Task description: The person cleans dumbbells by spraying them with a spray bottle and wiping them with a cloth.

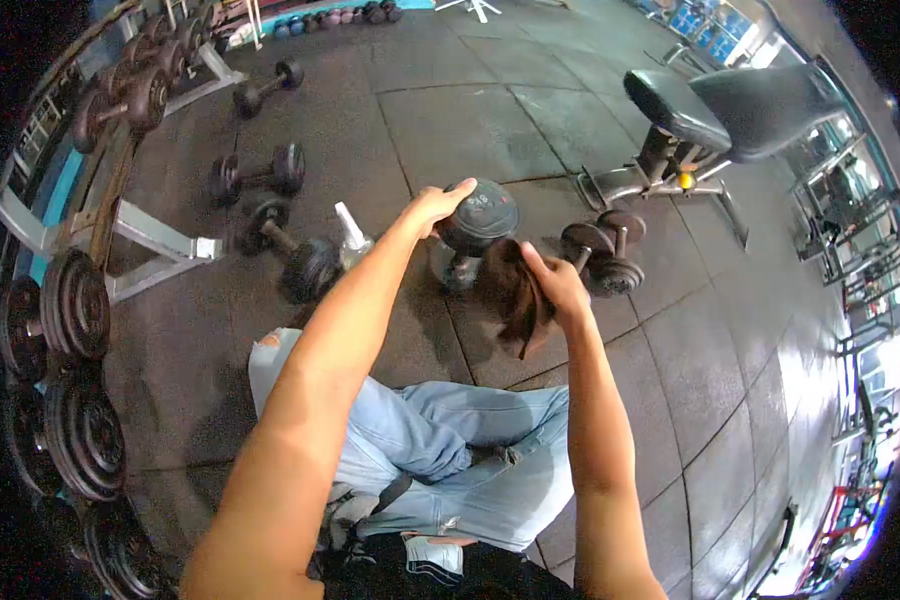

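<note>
Ahead of my crossed legs, a black dumbbell (480,212) is tipped up, its round end face toward me and its handle below. My left hand (436,208) grips the left rim of that upper end, thumb on top. A dark brown cloth (516,300) hangs from my right hand (560,283), whose fingers are closed on it; the cloth lies against the dumbbell's right side. Just left of the dumbbell stands a clear bottle (352,236) with a white top, partly behind my left forearm.
More dumbbells lie on the rubber floor at left (288,250) and a pair (602,252) at right. A rack with dumbbells (120,110) and weight plates (78,305) lines the left side. A padded bench (680,110) stands at the back right.
</note>
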A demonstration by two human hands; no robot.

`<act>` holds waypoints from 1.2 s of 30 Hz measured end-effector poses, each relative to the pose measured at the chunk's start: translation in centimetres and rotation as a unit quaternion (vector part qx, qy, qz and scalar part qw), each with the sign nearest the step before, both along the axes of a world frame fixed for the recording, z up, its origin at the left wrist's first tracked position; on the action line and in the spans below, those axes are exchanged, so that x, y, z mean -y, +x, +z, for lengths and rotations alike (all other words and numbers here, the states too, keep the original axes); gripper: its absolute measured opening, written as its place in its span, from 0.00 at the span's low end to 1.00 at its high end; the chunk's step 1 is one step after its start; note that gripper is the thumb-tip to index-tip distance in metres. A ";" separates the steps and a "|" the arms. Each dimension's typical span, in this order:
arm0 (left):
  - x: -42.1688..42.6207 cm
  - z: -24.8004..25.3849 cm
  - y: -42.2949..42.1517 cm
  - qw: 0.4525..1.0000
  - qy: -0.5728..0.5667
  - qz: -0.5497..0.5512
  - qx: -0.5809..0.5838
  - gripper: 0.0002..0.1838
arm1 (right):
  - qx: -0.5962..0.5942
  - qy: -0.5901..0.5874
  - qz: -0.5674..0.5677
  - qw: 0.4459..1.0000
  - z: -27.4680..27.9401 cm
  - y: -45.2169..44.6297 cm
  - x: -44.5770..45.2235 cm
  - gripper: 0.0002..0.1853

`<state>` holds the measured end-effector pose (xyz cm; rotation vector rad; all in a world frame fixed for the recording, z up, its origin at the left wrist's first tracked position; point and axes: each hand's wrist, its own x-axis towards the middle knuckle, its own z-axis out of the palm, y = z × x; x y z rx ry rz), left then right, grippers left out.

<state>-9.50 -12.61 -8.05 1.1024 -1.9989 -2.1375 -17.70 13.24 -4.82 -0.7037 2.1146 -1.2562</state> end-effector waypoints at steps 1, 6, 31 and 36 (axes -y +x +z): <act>-0.2 -0.3 0.4 1.000 0.007 0.008 0.006 0.49 | -0.005 0.027 0.004 1.000 0.9 1.1 -1.4 0.37; -3.0 -1.4 1.6 0.975 -0.151 0.134 -0.091 0.44 | 0.333 -0.226 -0.095 0.910 -7.4 -0.2 -6.4 0.31; -3.3 -2.9 10.1 0.787 -0.563 0.187 -0.170 0.10 | 0.445 -0.493 -0.262 0.700 -12.3 -2.9 -9.3 0.26; -7.8 4.8 10.1 0.827 -0.527 -0.051 -0.190 0.14 | 0.433 -0.482 -0.261 0.715 -11.6 -2.4 -8.6 0.24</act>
